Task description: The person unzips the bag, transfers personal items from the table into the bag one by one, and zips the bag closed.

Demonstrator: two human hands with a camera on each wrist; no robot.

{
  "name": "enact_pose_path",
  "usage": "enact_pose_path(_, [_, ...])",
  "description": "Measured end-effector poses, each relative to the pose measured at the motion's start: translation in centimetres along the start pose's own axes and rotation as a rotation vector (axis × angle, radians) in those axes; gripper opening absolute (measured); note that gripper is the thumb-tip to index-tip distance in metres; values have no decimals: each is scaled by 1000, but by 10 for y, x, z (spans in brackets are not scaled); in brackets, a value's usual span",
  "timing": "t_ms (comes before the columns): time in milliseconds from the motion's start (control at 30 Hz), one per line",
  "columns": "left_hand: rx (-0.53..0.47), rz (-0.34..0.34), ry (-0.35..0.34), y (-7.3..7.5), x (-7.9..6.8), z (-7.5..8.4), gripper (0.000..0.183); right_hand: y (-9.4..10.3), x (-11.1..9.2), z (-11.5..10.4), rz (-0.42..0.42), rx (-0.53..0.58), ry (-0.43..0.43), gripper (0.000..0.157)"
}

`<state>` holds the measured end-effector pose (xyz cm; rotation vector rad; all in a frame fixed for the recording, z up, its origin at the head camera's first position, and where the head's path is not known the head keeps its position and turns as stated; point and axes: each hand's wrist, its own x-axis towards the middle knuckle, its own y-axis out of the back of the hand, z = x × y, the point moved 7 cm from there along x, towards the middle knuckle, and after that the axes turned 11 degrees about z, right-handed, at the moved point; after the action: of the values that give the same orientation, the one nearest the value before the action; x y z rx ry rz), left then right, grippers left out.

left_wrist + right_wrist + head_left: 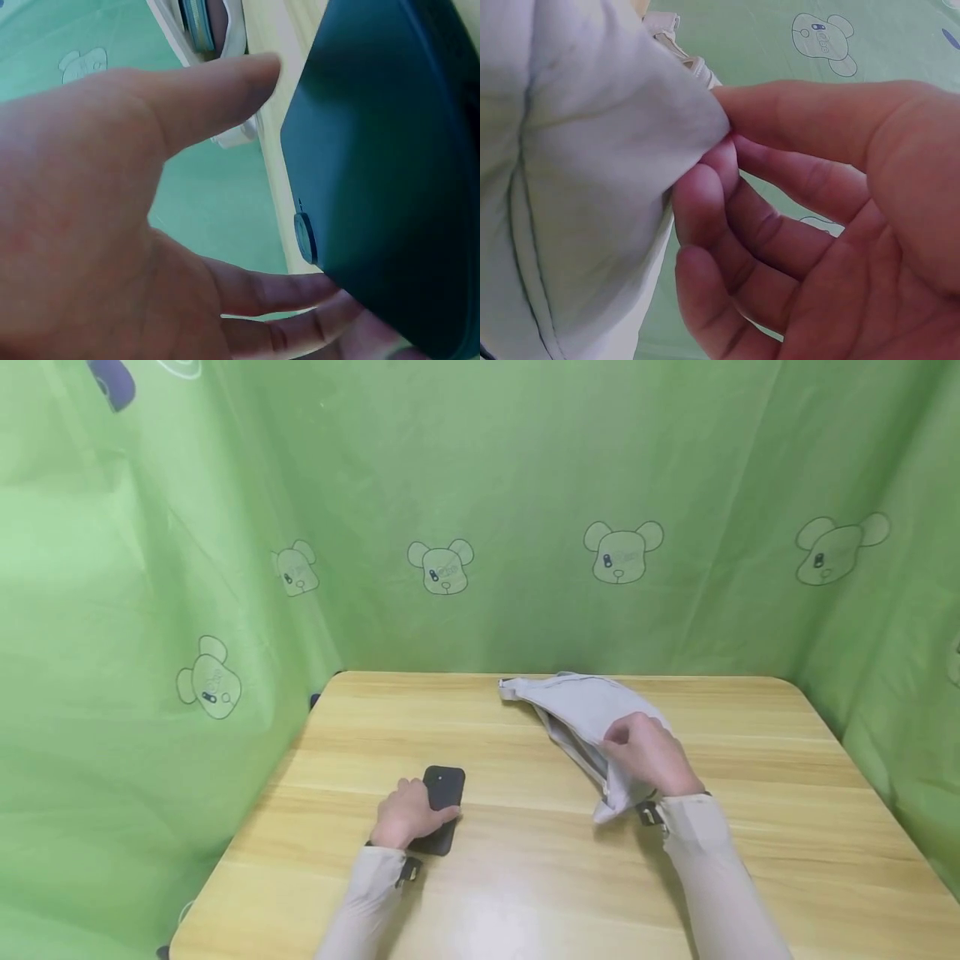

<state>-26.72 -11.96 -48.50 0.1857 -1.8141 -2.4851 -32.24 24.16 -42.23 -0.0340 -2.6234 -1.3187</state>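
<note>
A black smartphone lies back up on the table, its camera lens showing in the left wrist view. My left hand is over its left side. In the left wrist view the left thumb stands a little off the phone, while the fingertips of that hand reach its edge. Farther right, a light grey crescent-shaped zip bag has its zipper undone and its mouth gaping. My right hand pinches the bag's fabric between thumb and index finger, the other fingers curled below, as the right wrist view shows.
The wooden table has rounded far corners. Green curtain printed with bear heads surrounds it at the back and both sides. The bag lies near the table's far edge, with a strap end toward the left.
</note>
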Motion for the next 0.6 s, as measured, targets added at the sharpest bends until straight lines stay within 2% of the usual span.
enact_pose_path(233, [-38, -13, -5, -6, -4, 1, 84, -2, -1, 0, -10, 9, -12, 21])
enact_pose_path(600, [-157, 21, -29, -13, 13, -7, 84, 0, -1, 2, -1, 9, -12, 20])
